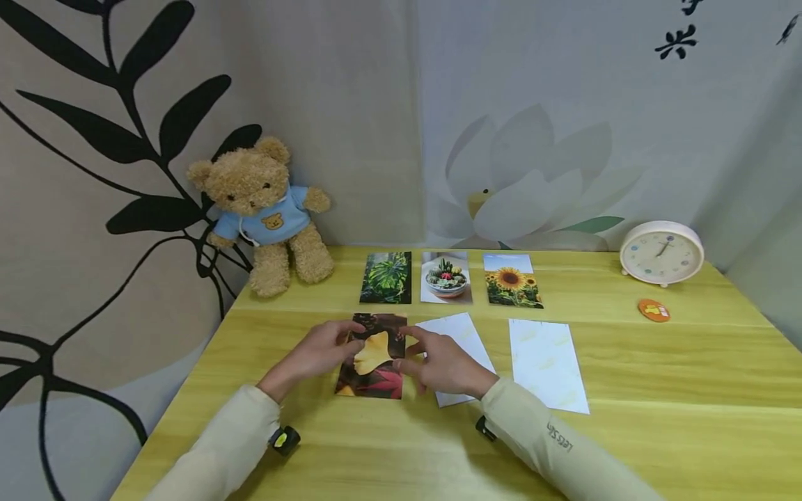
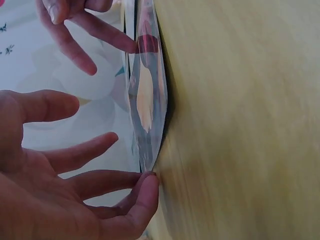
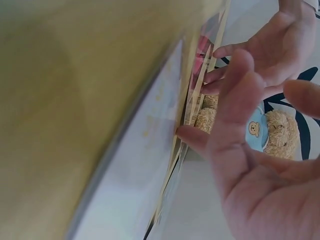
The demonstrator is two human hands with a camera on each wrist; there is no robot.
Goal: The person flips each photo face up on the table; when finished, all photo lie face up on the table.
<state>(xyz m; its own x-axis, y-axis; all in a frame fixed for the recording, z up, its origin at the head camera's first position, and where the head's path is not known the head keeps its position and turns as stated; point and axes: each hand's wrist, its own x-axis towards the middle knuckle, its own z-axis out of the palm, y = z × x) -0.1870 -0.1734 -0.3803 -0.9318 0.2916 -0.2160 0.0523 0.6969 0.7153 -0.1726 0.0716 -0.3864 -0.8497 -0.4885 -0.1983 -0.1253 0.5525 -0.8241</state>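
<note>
A photo card (image 1: 374, 353) with a yellow leaf-like shape on a dark and red ground lies on the table's near left side. At its left edge, my left hand (image 1: 326, 350) pinches the card between thumb and fingertip, seen closely in the left wrist view. From the other side my right hand (image 1: 446, 362) touches the card's right edge with extended fingertips. Partly under the right hand lies a white card (image 1: 462, 332), turned askew. Another white card (image 1: 548, 365) lies to its right. Behind them is a row of photo cards: green leaves (image 1: 386, 277), potted cacti (image 1: 446, 277) and sunflowers (image 1: 512, 280).
A teddy bear (image 1: 269, 212) in a blue top sits at the back left of the wooden table (image 1: 658, 390). At the back right stands a round white clock (image 1: 662, 253), with an orange disc (image 1: 654, 310) in front of it. Printed curtains hang behind.
</note>
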